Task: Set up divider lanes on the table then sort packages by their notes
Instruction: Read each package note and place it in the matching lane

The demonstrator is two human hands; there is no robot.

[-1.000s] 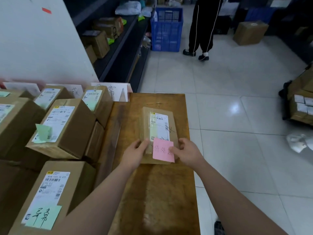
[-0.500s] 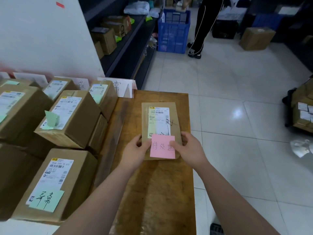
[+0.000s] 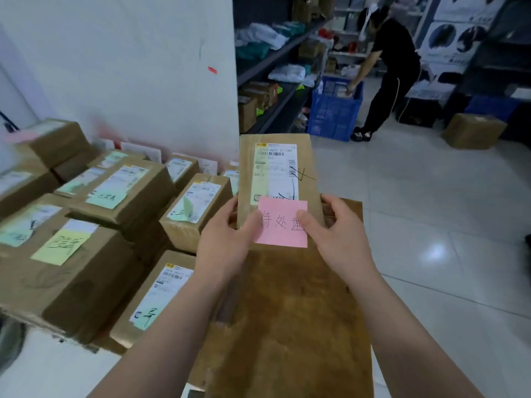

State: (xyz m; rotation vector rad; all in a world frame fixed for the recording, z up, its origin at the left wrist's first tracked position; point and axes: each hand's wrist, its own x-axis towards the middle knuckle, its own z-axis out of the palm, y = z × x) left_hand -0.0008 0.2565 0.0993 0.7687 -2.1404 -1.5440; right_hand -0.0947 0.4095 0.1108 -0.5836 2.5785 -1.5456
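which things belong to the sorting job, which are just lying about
Job: flat brown cardboard package with pink sticky note, gripped by left hand and right hand; brown note-tagged cardboard boxes; wooden table.
Lying about: blue plastic crate; brown cardboard box on floor.

One wide-angle head-worn view looks forward and down from above the near end of the wooden table [image 3: 287, 326], close over it, so its top fills the lower middle of the frame. Left of the table it takes in stacked boxes [image 3: 115, 196] against a white wall [image 3: 129, 67]. Beyond the table's far end stand shelves [image 3: 275, 53] and a blue crate [image 3: 333, 113], with tiled floor [image 3: 431, 211] to its right.
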